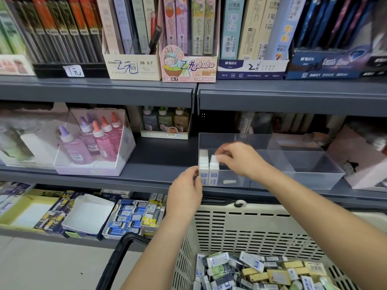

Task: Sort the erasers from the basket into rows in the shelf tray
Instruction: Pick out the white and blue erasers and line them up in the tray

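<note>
Frame centre: our right hand [236, 159] pinches a white eraser [214, 159] inside the clear tray [314, 181]. Our left hand [186, 186] touches the tray's front-left corner; whether it grips, we cannot tell.

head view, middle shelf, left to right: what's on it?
Box of pink nozzle-capped bottles → small box of three bottles → white eraser rows → rest of the clear tray → pink box.
</note>
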The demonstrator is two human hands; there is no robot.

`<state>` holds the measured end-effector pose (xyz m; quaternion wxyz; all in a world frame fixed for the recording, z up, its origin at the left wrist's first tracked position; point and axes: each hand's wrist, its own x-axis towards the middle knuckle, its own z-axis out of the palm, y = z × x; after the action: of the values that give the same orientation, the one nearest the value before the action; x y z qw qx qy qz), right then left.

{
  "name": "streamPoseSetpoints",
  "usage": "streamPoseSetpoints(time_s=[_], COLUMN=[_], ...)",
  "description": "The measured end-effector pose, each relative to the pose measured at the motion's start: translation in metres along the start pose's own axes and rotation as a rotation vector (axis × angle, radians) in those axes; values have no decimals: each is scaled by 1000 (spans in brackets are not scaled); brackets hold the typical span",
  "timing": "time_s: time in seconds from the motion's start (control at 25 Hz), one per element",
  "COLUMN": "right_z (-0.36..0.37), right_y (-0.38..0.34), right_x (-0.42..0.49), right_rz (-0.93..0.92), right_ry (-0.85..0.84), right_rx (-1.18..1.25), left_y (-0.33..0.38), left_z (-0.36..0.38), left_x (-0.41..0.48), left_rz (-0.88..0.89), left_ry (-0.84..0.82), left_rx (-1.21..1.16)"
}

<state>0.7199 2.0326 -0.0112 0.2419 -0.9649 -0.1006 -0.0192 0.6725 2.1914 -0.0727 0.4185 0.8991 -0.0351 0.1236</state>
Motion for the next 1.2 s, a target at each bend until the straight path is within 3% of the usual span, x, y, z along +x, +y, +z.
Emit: streamPoseSetpoints(time_s=[0.2, 0.48, 0.56, 0.72, 0.8, 0.88, 1.04, 1.12, 1.2], right_z=[12, 0, -8, -15, -2, 20, 77, 99, 117], right_y=[3, 10, 13, 34, 56, 78, 111, 115, 116], right_x=[-2, -10, -21, -92, -138, -176, -211, -213, -207], right_rz=[-42, -28, -37, -114, -104, -18, 91, 84, 85], right_ry=[-14, -58, 23, 271, 202, -9, -390, -428, -351], right_rx=[25, 74, 94, 214, 220, 191, 30, -42, -129], left_y=[1, 10, 16, 28, 32, 30, -5, -26, -43], left_z=[5, 6, 2, -3, 10, 34, 76, 81, 82], left_x=[0, 0, -5, -48, -79, -104, -122, -127, -129], left_rz=[73, 84, 57, 111, 145, 123, -193, -308, -318], left_ry=[63, -30, -18, 175, 95, -62, -254, -383, -480], left_rx=[110, 222, 213, 7, -77, -62, 93, 162, 229])
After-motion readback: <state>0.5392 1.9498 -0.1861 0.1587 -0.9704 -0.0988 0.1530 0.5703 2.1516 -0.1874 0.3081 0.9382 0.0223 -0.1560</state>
